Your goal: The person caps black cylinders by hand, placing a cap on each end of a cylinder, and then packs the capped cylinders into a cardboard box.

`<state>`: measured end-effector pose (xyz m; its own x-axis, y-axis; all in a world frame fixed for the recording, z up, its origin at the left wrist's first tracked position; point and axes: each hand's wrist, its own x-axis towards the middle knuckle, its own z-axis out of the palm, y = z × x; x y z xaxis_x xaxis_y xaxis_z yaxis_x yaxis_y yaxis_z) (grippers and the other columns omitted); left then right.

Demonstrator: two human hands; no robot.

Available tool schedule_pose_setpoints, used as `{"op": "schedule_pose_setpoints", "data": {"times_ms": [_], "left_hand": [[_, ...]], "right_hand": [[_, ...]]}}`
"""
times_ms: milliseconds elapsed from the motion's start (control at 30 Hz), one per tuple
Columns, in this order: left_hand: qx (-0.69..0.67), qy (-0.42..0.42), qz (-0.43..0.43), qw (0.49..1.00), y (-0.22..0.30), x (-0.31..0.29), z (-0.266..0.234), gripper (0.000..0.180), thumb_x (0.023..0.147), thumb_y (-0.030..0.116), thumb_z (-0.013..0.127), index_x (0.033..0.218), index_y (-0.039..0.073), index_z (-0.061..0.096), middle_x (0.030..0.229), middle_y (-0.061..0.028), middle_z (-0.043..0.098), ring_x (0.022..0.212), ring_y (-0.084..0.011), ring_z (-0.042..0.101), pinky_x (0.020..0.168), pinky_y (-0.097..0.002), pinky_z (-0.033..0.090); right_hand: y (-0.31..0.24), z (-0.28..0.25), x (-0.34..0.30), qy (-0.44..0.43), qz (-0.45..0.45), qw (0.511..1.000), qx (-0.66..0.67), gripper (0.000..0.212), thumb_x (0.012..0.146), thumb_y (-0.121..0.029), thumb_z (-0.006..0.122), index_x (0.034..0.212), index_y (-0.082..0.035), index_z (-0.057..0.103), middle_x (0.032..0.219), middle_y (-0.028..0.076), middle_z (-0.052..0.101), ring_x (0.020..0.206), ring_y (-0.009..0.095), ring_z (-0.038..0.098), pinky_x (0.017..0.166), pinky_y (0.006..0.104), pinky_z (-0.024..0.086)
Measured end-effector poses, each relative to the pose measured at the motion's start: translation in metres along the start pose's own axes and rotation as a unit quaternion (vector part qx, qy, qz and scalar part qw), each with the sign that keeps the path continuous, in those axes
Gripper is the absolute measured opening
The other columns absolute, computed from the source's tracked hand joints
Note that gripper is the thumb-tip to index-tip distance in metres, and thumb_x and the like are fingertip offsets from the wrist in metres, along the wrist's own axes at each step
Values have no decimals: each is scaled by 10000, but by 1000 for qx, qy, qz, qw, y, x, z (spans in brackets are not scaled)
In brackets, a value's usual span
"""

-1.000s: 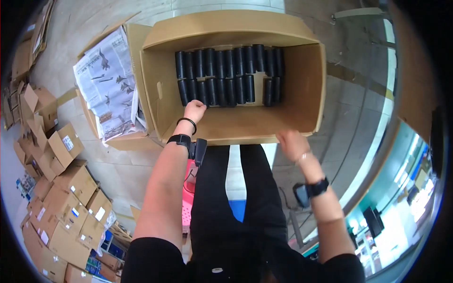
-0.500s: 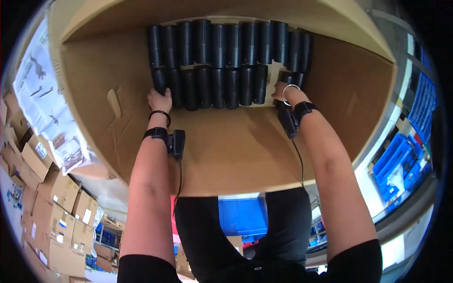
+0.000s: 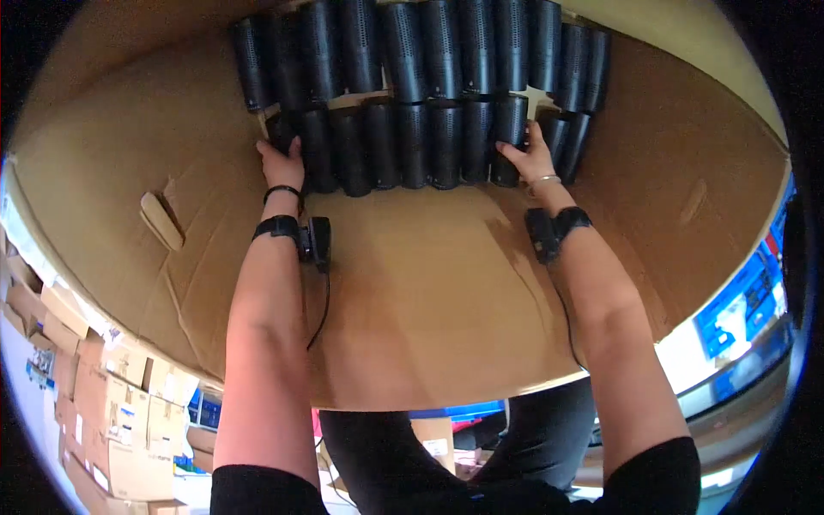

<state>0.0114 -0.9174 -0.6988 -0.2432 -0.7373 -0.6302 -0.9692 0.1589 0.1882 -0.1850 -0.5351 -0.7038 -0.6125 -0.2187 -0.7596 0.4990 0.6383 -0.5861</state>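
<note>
Black perforated cylinders (image 3: 415, 142) stand in two rows inside a large cardboard box (image 3: 412, 283). My left hand (image 3: 283, 165) is closed around the left end cylinder (image 3: 280, 129) of the nearer row, its thumb on the cylinder's right side. Farther right, my right hand (image 3: 534, 156) grips another cylinder (image 3: 511, 120) of that row. The right thumb lies across its front, and the fingers reach along its right side into a narrow gap. Beyond that gap stand two more cylinders (image 3: 575, 146). Some fingertips of both hands are hidden.
The farther row of cylinders (image 3: 442, 47) lines the box's far wall. A torn cardboard flap (image 3: 161, 221) sticks out from the left wall. Each wrist carries a strapped black device (image 3: 318, 244) with a cable. Stacked cartons (image 3: 129, 429) and blue bins (image 3: 738, 300) stand outside the box.
My right hand has shifted from beside the right-hand pair onto the cylinder left of the gap. The left hand stays at the row's left end. The box now fills more of the view.
</note>
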Motion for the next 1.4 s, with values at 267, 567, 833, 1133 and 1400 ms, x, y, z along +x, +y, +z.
{"op": "schedule_pose_setpoints", "data": {"times_ms": [267, 567, 833, 1133, 1400], "left_hand": [[-213, -136, 20, 967, 21, -44, -1, 682, 873, 403, 647, 1324, -32, 380, 1300, -283, 465, 1220, -383, 460, 1031, -418, 366], [-175, -175, 33, 968, -9, -4, 20, 953, 662, 454, 828, 1361, -16, 380, 1259, -212, 546, 1165, -334, 525, 1009, -419, 405], [-369, -363, -89, 851, -2, -35, 23, 918, 680, 230, 841, 1416, 40, 325, 1352, -159, 482, 1284, -274, 421, 1080, -386, 322], [-364, -495, -218, 758, 22, -38, 38, 867, 795, 177, 746, 1477, 91, 217, 1391, -99, 441, 1245, -235, 441, 1083, -331, 310], [-499, -584, -96, 633, 25, -41, 49, 874, 774, 145, 754, 1477, 128, 236, 1430, -61, 418, 1305, -237, 392, 1113, -378, 278]], "right_hand": [[-23, -2, -16, -157, 75, 984, 47, 1020, 739, -161, 808, 1503, -124, 133, 1327, 130, 472, 1163, 225, 520, 950, 347, 463], [-13, 43, 2, -147, 62, 985, 70, 1160, 607, -232, 895, 1467, -49, 139, 1407, 186, 383, 1296, 291, 398, 1085, 384, 336], [-29, 35, -10, -221, 123, 960, 123, 1047, 636, -197, 861, 1454, -48, 225, 1375, 117, 451, 1308, 257, 380, 1109, 381, 266], [-41, 29, 3, -260, 201, 924, 197, 866, 670, -215, 840, 1379, -37, 374, 1334, 113, 503, 1270, 256, 430, 1077, 396, 314], [-20, 17, 8, -346, 188, 873, 287, 726, 683, -153, 786, 1328, -24, 477, 1302, 94, 549, 1229, 245, 479, 1089, 371, 303]]}}
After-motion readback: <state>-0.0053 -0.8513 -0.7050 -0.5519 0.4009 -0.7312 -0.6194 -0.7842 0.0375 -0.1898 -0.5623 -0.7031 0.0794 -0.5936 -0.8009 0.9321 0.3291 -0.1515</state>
